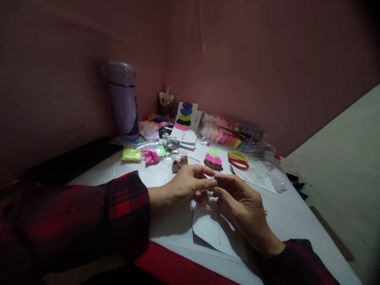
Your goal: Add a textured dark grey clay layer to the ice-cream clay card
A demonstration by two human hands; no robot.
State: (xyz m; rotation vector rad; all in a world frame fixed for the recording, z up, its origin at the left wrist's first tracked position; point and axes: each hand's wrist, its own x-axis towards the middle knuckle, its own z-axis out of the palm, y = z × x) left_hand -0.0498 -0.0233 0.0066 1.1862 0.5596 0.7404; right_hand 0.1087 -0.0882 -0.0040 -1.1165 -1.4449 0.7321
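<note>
My left hand (190, 181) and my right hand (242, 200) meet over the table, thumbs and forefingers pinched together at the tips. Between them shows a small dark piece (218, 182), mostly covered by the fingers; its kind is unclear. Beneath the hands lies a white sheet (213, 233) with a thin line on it. Just behind the fingertips is a card (213, 160) with green, pink and brown textured layers. A brown lump (179, 162), seemingly modelling clay, sits in clear wrapping beyond my left hand.
Scissors (238, 160) with yellow and red handles and a fork (232, 169) lie behind my right hand. Further back are a layered picture card (185, 122), yellow (131, 154) and pink (151, 157) clay, bagged colours (225, 132) and a tall purple tumbler (123, 103) by the wall.
</note>
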